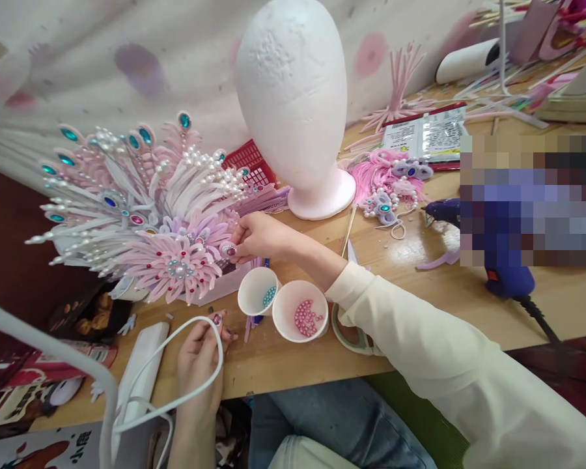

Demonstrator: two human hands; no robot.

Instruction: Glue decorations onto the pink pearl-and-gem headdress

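A large headdress (176, 195) of pink, white and lilac fuzzy stems, pearls and teal gems stands on the left of the table. At its right edge, beside the pink flower (180, 268), my right hand (264, 236) has its fingertips pinched together. What they hold is too small to make out. Lower down, my left hand (202, 352) rests near the table's front edge with curled fingers, partly behind a white cable (195, 393); anything between them is hidden. Near both hands are a paper cup (247, 293) of teal beads and a wider cup (288, 326) of pink beads.
A white foam head (293, 91) stands behind my right arm. Scissors (354, 335) lie partly under my sleeve. Pink tasselled ornaments (383, 182) and a foil packet (427, 133) sit further right. A blue glue gun (508, 260) is at the right, near a blurred-out area.
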